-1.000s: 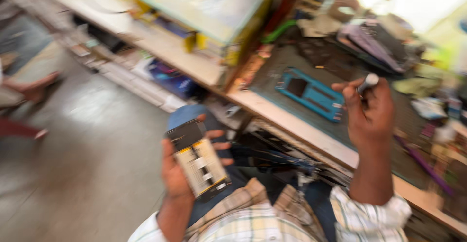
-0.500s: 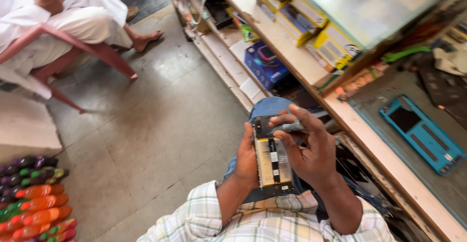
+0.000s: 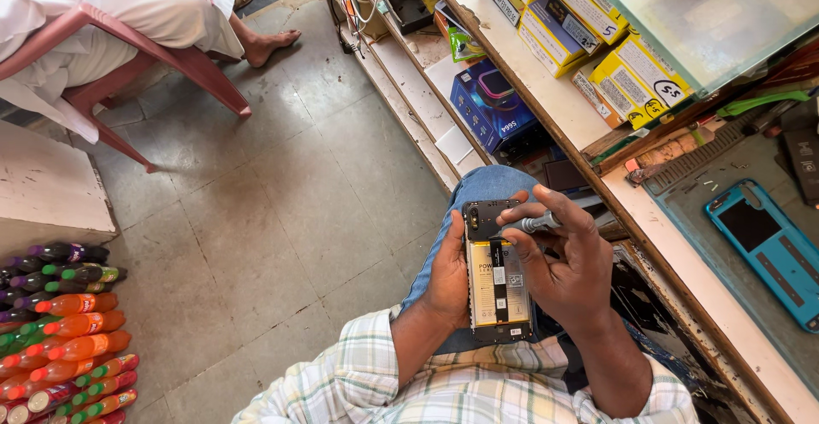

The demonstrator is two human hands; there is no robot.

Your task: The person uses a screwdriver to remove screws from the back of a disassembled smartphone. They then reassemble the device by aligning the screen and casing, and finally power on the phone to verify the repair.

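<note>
Two hands are seen over the lap: an opened phone (image 3: 496,272), back cover removed and battery exposed, is gripped along its edge by the left hand (image 3: 448,272), while a small screwdriver (image 3: 533,223) is pinched by the right hand (image 3: 565,269) at the phone's upper end. A blue phone cover (image 3: 768,245) is laid on the surface (image 3: 682,245) nearby.

The phone (image 3: 497,277), low in the frame's middle, lies open — matt black plastic frame, glossy pale battery (image 3: 495,283). The screwdriver (image 3: 533,223) has a smooth metal shaft. Upper left, a chair (image 3: 183,61) of matt reddish plastic; lower left, glossy plastic bottles (image 3: 64,339). At right, yellow cardboard boxes (image 3: 597,31) — the floor (image 3: 281,194) is dull, worn stone tile.
</note>
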